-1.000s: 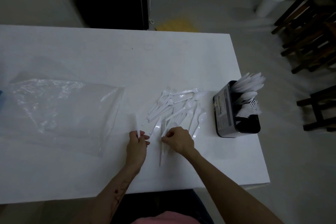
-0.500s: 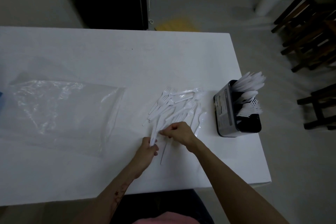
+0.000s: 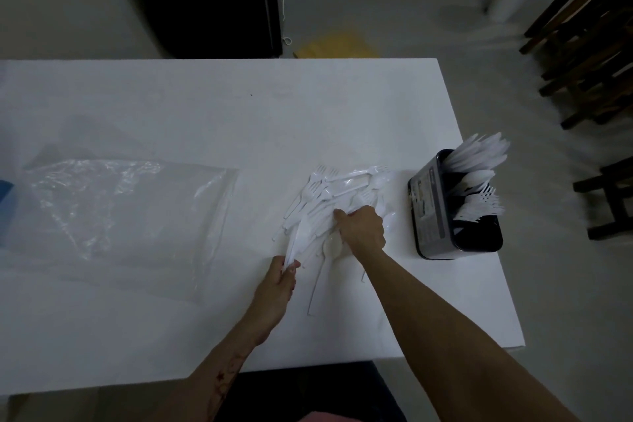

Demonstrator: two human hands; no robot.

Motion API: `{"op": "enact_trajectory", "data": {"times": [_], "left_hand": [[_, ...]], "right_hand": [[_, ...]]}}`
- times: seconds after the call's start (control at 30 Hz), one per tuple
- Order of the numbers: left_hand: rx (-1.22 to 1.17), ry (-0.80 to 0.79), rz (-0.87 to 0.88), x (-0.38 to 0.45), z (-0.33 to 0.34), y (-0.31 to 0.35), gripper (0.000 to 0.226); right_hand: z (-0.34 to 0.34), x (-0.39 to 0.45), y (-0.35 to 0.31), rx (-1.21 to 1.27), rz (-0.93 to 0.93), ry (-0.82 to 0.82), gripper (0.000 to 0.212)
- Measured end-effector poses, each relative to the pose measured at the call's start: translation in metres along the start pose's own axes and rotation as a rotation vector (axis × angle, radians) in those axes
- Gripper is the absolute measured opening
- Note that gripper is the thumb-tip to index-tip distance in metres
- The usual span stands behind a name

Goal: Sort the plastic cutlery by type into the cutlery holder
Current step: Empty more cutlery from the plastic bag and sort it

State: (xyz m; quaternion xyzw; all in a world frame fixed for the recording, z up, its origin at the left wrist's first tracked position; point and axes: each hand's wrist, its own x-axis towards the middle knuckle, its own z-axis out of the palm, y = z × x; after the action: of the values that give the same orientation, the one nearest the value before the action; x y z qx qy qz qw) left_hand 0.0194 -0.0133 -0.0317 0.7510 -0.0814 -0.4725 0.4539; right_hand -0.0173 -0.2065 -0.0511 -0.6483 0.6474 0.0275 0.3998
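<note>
White plastic cutlery pile (image 3: pixel 337 195): left hand (image 3: pixel 277 288) grip pinches handles; right hand (image 3: pixel 363 228) grip unclear

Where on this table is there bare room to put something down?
Bare: the far strip of the table beyond the plastic bag, and the near right corner below the cutlery holder. Crowded: the loose cutlery pile, where both hands work.
</note>
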Motion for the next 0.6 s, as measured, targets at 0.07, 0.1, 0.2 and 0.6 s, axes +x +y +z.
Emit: {"op": "enact_trajectory", "data": {"times": [0.07, 0.1, 0.2, 0.6], "left_hand": [[-0.023, 0.02, -0.001, 0.002, 0.0, 0.001, 0.017], [-0.028, 0.031, -0.003, 0.003, 0.0, 0.002, 0.017], [-0.024, 0.047, -0.005, 0.007, 0.002, 0.002, 0.018], [-0.038, 0.06, 0.011, 0.014, 0.014, 0.003, 0.021]], "right_hand": [[-0.004, 0.0, 0.0, 0.037, 0.005, -0.033, 0.039], [-0.005, 0.0, 0.0, 0.055, -0.002, -0.051, 0.039], [-0.013, -0.001, 0.005, 0.082, -0.034, -0.067, 0.034], [-0.041, -0.007, 0.057, -0.209, -0.107, 0.07, 0.029]]}}
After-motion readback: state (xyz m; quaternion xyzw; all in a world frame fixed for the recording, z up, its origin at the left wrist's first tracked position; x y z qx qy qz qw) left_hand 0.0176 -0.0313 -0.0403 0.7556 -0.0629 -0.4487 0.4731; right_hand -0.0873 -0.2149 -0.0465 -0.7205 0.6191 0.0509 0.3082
